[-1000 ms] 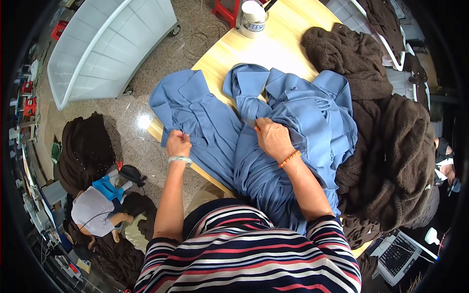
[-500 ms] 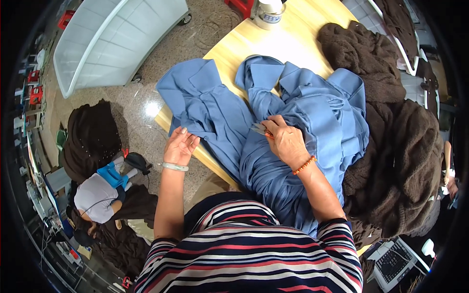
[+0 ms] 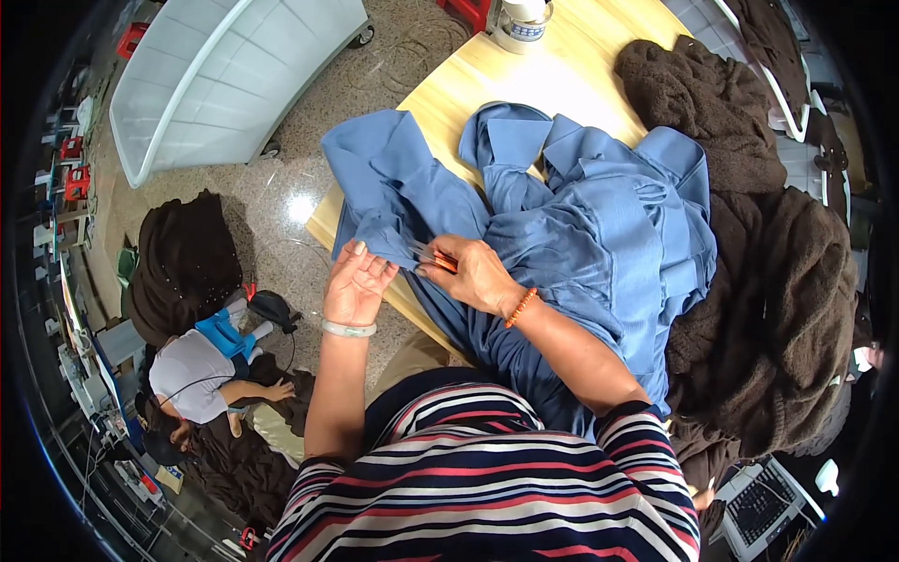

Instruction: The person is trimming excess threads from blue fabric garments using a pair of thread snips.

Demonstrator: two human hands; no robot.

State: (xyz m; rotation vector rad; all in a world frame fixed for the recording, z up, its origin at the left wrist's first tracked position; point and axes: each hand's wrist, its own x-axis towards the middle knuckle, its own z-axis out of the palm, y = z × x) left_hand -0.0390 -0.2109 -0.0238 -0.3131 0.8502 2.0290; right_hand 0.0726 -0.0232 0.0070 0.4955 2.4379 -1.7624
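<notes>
A blue collared garment (image 3: 449, 197) lies with its left part over the table's edge. My left hand (image 3: 356, 286), palm up with a pale bangle at the wrist, is closed on the near-left edge of this cloth, fingers curled. Thread snips (image 3: 436, 259) with orange handles sit in my right hand (image 3: 478, 276), whose wrist carries orange beads. Their blades point left, against the cloth just beside my left fingertips. Whether the blades are apart is too small to tell. More blue garments (image 3: 618, 225) are heaped to the right.
The pale wooden table (image 3: 599, 66) bears a white-lidded jar (image 3: 523, 26) at its far end. Dark brown knit cloth (image 3: 768, 309) is piled on the right. A grey wheeled bin (image 3: 225, 84) stands far left. A seated person (image 3: 192, 375) handles brown cloth at left.
My right hand has moved left with the snips, from the middle of the blue heap to beside my left hand. The garment's left part has shifted and bunched slightly rightward.
</notes>
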